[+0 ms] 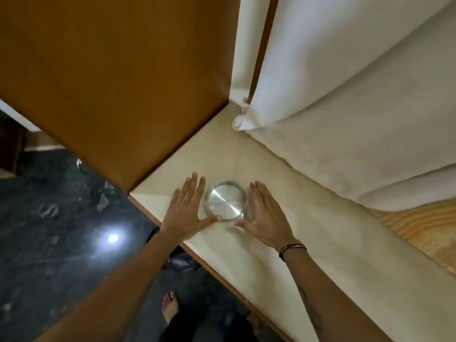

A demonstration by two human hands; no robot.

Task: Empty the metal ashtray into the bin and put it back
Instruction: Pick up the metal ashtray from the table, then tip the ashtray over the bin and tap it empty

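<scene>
The metal ashtray point(226, 201) stood on the pale table point(283, 243), not far from its front edge, and its shiny round inside looked clean to me, with no ash that I could see. The left hand point(186, 206) lay flat just beside it on one side and the right hand point(262, 213) on the other side. On both hands the fingers point(195, 186) were stretched out wide and held nothing; only the thumbs came near the rim of the ashtray, and I could not tell if they touched it. From this I judged that the ashtray was either just set down or about to be lifted; no bin was in sight, so I could not say which. To do this step well, I think the person should close both hands on the rim evenly and keep the ashtray level, because thin metal slides easily on a smooth top. The wooden panel point(118, 82) rose close behind the left hand, and the white pillows point(345, 119) lay well apart on the right. Toward the dark floor point(49, 230) the table ended soon, so the free room for moving was mostly upward and back to the person.
</scene>
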